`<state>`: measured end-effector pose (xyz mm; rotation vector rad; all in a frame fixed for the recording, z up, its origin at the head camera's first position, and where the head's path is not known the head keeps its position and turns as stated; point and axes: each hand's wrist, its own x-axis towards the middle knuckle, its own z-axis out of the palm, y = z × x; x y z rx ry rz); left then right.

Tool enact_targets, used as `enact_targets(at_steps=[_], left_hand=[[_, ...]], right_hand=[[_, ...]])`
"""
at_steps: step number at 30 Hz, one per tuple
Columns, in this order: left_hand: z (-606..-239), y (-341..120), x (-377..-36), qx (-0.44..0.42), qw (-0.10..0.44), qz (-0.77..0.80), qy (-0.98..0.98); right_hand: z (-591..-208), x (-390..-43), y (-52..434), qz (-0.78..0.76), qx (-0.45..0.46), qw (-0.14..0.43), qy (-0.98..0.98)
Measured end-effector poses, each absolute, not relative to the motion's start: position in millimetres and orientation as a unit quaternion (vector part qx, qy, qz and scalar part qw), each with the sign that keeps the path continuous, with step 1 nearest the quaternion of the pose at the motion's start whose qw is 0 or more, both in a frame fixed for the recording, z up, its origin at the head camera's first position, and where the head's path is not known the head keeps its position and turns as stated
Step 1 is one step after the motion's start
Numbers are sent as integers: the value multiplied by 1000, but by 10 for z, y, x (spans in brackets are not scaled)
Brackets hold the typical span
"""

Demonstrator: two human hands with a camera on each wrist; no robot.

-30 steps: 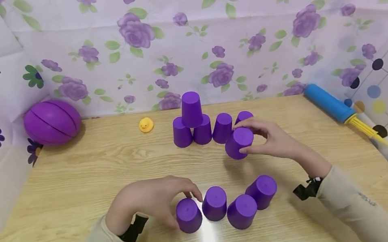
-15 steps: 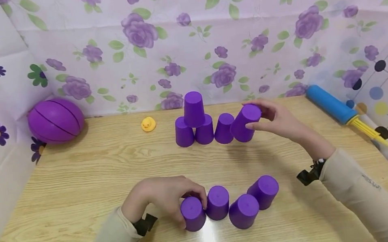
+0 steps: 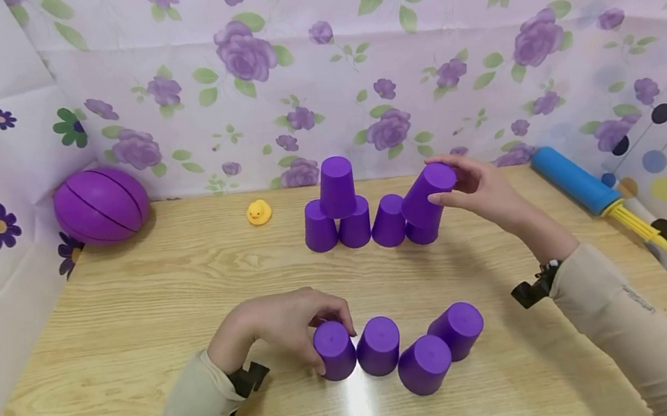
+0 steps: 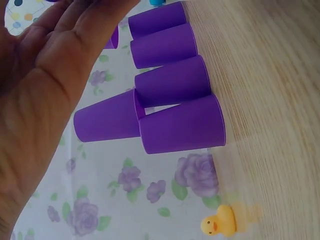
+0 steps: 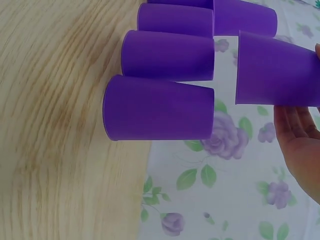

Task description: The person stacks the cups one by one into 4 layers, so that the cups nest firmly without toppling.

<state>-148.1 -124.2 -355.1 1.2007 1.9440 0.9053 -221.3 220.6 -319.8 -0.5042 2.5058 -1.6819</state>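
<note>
In the head view, my right hand point(image 3: 487, 196) grips an upside-down purple cup point(image 3: 423, 197), raised over the right end of a row of upside-down cups. The right wrist view shows a gap between this held cup point(image 5: 275, 75) and the tops of the row cups point(image 5: 167, 55). At the row's left end one cup point(image 3: 337, 190) stands across two others point(image 3: 320, 227). Nearer me, my left hand point(image 3: 288, 319) holds a purple cup point(image 3: 335, 354) between thumb and fingers, close beside another upside-down cup point(image 3: 378, 347). The left wrist view shows the left palm point(image 4: 50, 75), not the cup it holds.
Two more upside-down cups point(image 3: 425, 366) stand at the front right. A yellow toy duck point(image 3: 259, 212) and a purple ball point(image 3: 101, 207) lie at the back left. A blue and yellow hand pump point(image 3: 570, 180) lies along the right edge. Floral sheeting point(image 3: 177, 81) closes off the back.
The right hand has carried its cup back and up, from in front of the row to above its right end. The left hand has closed round its cup and shifted it slightly away from me.
</note>
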Motion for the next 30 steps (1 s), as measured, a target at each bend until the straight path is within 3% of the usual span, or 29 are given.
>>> enact_targets(at_steps=[16, 30], left_hand=[[-3632, -1259, -1529, 451, 357, 387, 720], [-3496, -1350, -1566, 447, 234, 427, 750]], right_hand=[[-3171, -2350, 2168, -545, -165, 32, 822], [-3119, -2481, 2035, -531, -194, 24, 824]])
